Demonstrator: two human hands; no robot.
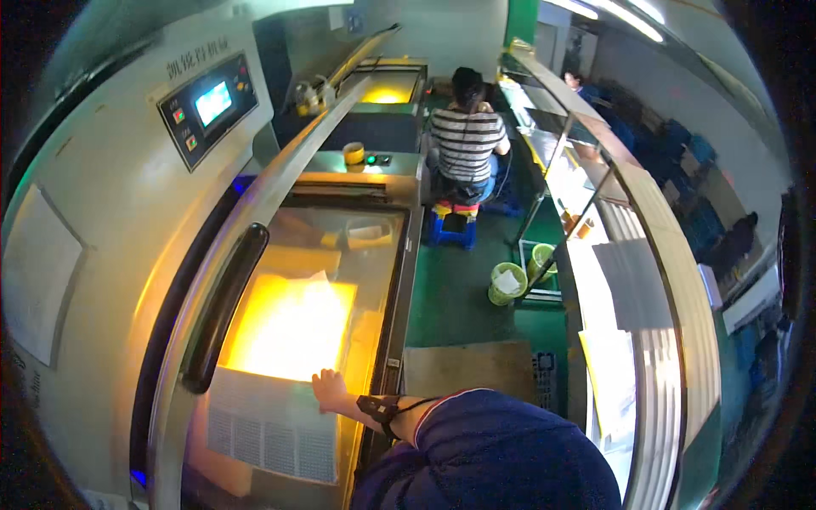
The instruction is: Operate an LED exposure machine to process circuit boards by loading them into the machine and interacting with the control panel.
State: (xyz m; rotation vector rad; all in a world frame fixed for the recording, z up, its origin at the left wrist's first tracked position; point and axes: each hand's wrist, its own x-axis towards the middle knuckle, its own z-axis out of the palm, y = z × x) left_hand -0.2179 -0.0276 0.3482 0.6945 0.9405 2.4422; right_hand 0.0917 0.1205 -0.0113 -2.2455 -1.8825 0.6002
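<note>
My right hand (331,391) reaches in from the lower right, a dark band on the wrist, its fingers apart on the top edge of a printed sheet (268,429). The sheet lies on a machine's glass bed (365,268), just below a brightly glowing yellow panel (289,327). A long black handle (223,310) on a metal bar runs along the bed's left side. My left hand is not in view.
A machine housing with control panel (206,110) stands at left. Ahead, a co-worker (467,149) in a striped top sits on a stool beside another lit bed (387,89). A long lit bench (663,306) runs along the right; green buckets (507,285) stand beside it.
</note>
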